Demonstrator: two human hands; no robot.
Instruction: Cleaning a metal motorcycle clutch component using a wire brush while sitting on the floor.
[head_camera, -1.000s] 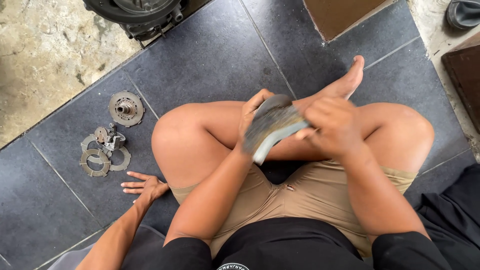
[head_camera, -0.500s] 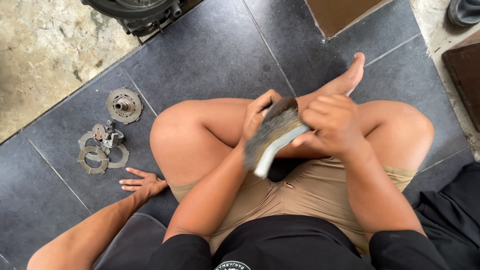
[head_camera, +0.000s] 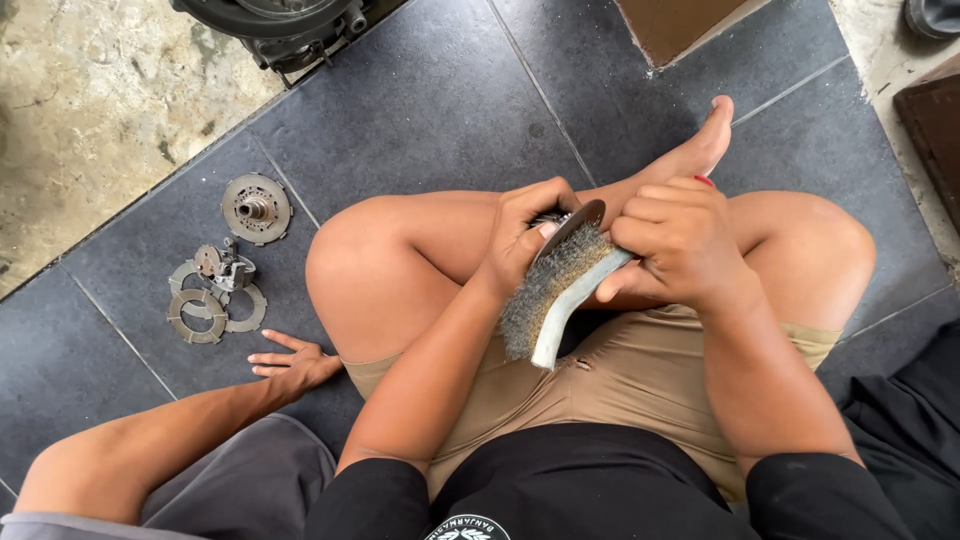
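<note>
I sit cross-legged on dark floor tiles. My left hand (head_camera: 528, 232) grips a round metal plate (head_camera: 572, 227) on edge above my lap. My right hand (head_camera: 680, 240) holds a wire brush (head_camera: 548, 298) by its pale handle, its bristles laid against the plate. Both hands are close together over my legs.
Several metal clutch rings (head_camera: 205, 305) and a round toothed hub (head_camera: 256, 208) lie on the tiles at left. Another person's hand (head_camera: 295, 362) rests flat on the floor beside my knee. An engine part (head_camera: 280, 22) stands at the top, a brown box (head_camera: 680, 25) at top right.
The brush has slid down along the plate and the plate edge now shows above it. The other person's arm has shifted a little; their hand stays on the floor.
</note>
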